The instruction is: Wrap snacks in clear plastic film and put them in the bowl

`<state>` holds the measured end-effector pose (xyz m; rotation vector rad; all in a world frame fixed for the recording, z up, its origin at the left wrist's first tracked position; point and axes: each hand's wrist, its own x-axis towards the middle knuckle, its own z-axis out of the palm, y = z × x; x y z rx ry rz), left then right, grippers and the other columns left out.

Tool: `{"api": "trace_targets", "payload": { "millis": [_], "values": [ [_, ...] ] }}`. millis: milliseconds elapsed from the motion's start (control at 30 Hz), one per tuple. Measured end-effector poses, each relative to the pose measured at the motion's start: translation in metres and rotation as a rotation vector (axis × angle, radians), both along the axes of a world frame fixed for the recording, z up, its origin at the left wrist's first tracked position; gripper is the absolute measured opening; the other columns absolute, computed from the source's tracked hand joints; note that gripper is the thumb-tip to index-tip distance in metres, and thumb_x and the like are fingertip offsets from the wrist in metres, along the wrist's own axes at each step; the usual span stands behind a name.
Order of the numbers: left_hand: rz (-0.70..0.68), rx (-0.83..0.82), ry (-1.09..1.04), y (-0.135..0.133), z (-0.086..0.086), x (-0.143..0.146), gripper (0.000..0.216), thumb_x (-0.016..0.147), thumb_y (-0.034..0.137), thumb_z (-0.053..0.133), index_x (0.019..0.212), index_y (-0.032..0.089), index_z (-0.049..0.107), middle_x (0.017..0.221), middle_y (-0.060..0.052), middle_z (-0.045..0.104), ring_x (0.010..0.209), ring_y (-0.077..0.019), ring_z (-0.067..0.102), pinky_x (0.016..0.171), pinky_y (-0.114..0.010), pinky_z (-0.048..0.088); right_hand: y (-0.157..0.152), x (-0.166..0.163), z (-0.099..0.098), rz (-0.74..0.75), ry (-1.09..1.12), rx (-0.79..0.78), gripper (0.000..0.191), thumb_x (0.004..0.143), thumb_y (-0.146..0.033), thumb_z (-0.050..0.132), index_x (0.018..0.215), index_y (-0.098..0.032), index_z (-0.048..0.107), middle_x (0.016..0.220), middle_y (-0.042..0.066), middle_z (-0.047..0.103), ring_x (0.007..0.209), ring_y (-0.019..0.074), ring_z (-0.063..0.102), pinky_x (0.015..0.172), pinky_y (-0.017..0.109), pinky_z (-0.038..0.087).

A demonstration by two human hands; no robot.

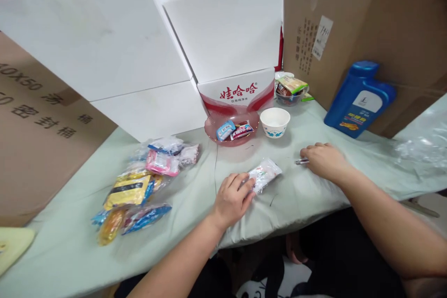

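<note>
My left hand rests low over the table with its fingers closed on the near left end of a clear-and-white plastic packet. What lies inside that packet is hard to make out. To the right, my right hand is curled on the tablecloth around a small silver metal object. Only its end sticks out to the left, and its kind is hidden by the fingers. Beyond the packet stand a pink glass bowl with two wrapped snacks in it and a white paper cup.
Several wrapped snacks lie piled on the left. White boxes and a brown carton wall the back. A blue bottle leans at the right, near crumpled clear plastic. Behind the cup sits a filled clear container.
</note>
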<state>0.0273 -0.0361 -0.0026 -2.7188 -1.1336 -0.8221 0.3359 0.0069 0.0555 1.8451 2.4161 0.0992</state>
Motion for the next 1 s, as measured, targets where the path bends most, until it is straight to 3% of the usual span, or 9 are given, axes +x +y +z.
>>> {"api": "trace_targets", "payload": {
  "millis": [133, 267, 367, 433, 533, 667, 767, 900, 1000],
  "values": [
    [-0.024, 0.004, -0.081, 0.004, 0.0, 0.001, 0.026, 0.091, 0.015, 0.049, 0.113, 0.021, 0.062, 0.115, -0.011, 0.063, 0.108, -0.026, 0.057, 0.091, -0.044, 0.051, 0.001, -0.01, -0.01, 0.057, 0.099, 0.005, 0.02, 0.089, -0.012, 0.047, 0.099, -0.015, 0.064, 0.096, 0.012, 0.066, 0.083, 0.0238, 0.065, 0.073, 0.035, 0.045],
    [-0.046, -0.021, -0.178, 0.006, 0.0, 0.003, 0.021, 0.09, 0.015, 0.052, 0.111, 0.019, 0.057, 0.109, -0.012, 0.062, 0.104, -0.024, 0.059, 0.09, -0.04, 0.053, -0.02, -0.051, -0.014, 0.323, 0.396, 0.147, 0.027, 0.095, -0.018, 0.043, 0.117, -0.017, 0.058, 0.105, 0.01, 0.062, 0.085, 0.019, 0.061, 0.074, 0.029, 0.046],
    [-0.023, -0.032, -0.232, 0.005, -0.001, 0.003, 0.029, 0.09, 0.023, 0.056, 0.119, 0.019, 0.051, 0.112, -0.012, 0.061, 0.104, -0.0243, 0.06, 0.089, -0.041, 0.054, -0.033, -0.079, -0.017, 0.51, 0.355, 0.162, 0.029, 0.094, -0.015, 0.044, 0.119, -0.018, 0.06, 0.1, 0.01, 0.063, 0.085, 0.0201, 0.059, 0.073, 0.031, 0.044],
    [-0.032, -0.044, -0.231, 0.005, -0.001, 0.002, 0.038, 0.088, 0.029, 0.06, 0.124, 0.019, 0.048, 0.112, -0.012, 0.062, 0.104, -0.0258, 0.06, 0.09, -0.044, 0.054, -0.033, -0.085, -0.017, 0.533, 0.286, 0.118, 0.028, 0.092, -0.013, 0.047, 0.113, -0.017, 0.064, 0.094, 0.01, 0.063, 0.083, 0.0205, 0.058, 0.071, 0.031, 0.043],
    [-0.06, -0.06, -0.2, 0.004, 0.0, 0.0, 0.044, 0.087, 0.029, 0.061, 0.128, 0.02, 0.047, 0.111, -0.012, 0.064, 0.103, -0.0267, 0.061, 0.091, -0.046, 0.052, -0.023, -0.066, -0.011, 0.403, 0.248, 0.048, 0.024, 0.091, -0.016, 0.05, 0.107, -0.02, 0.068, 0.09, 0.009, 0.064, 0.082, 0.0202, 0.061, 0.068, 0.029, 0.043],
    [-0.048, -0.088, -0.217, 0.004, -0.002, -0.002, 0.04, 0.091, 0.025, 0.055, 0.13, 0.021, 0.048, 0.108, -0.01, 0.064, 0.101, -0.0247, 0.06, 0.088, -0.043, 0.053, -0.004, -0.025, -0.008, 0.082, 0.114, -0.016, 0.021, 0.09, -0.021, 0.051, 0.099, -0.02, 0.07, 0.089, 0.01, 0.066, 0.085, 0.0239, 0.064, 0.069, 0.032, 0.046],
    [0.003, -0.128, -0.252, 0.006, -0.004, -0.002, 0.046, 0.092, 0.023, 0.052, 0.137, 0.022, 0.042, 0.115, -0.012, 0.061, 0.105, -0.0241, 0.058, 0.089, -0.041, 0.052, 0.002, -0.016, -0.014, -0.028, 0.1, 0.074, 0.022, 0.09, -0.02, 0.05, 0.099, -0.015, 0.069, 0.096, 0.015, 0.067, 0.094, 0.0309, 0.062, 0.079, 0.042, 0.048],
    [-0.073, -0.174, -0.186, 0.01, -0.002, 0.001, 0.074, 0.088, 0.036, 0.061, 0.15, 0.019, 0.024, 0.133, -0.017, 0.052, 0.106, -0.027, 0.055, 0.091, -0.046, 0.05, -0.004, -0.037, -0.024, 0.257, 0.565, 0.26, 0.044, 0.093, -0.033, 0.051, 0.134, -0.019, 0.049, 0.133, 0.017, 0.054, 0.122, 0.0297, 0.051, 0.097, 0.048, 0.045],
    [-0.133, -0.211, -0.148, 0.013, 0.003, 0.002, 0.044, 0.088, 0.033, 0.062, 0.13, 0.022, 0.054, 0.115, -0.011, 0.062, 0.098, -0.025, 0.056, 0.087, -0.043, 0.051, -0.008, -0.05, -0.026, 0.492, 0.668, 0.118, 0.043, 0.09, -0.037, 0.057, 0.13, -0.022, 0.054, 0.13, 0.015, 0.056, 0.117, 0.0269, 0.055, 0.093, 0.043, 0.048]
  ]
}}
